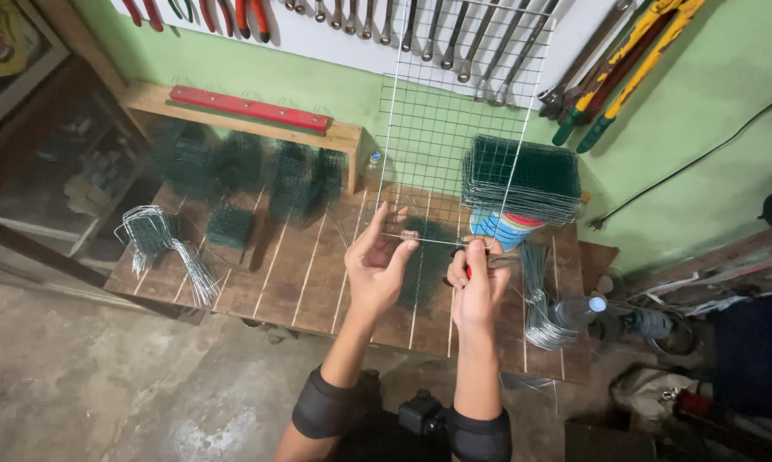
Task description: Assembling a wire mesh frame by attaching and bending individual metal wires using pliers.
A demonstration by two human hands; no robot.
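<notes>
Up close: left hand (377,265) pinching thin wire-mesh panel (454,128), right hand (478,282) clenched around red-handled pliers (464,267).

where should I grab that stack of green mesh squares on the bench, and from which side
Take the stack of green mesh squares by its two opposite side edges, coming from the front, the bench's near edge. It sits flat and high on a striped tub, so top-down pinching would probably lift only a few. The white wire panel leans across its left, so mind that.

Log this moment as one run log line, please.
left hand: steadies white wire mesh panel bottom edge | right hand: grips red-handled tool at mesh | surface: wooden table
</notes>
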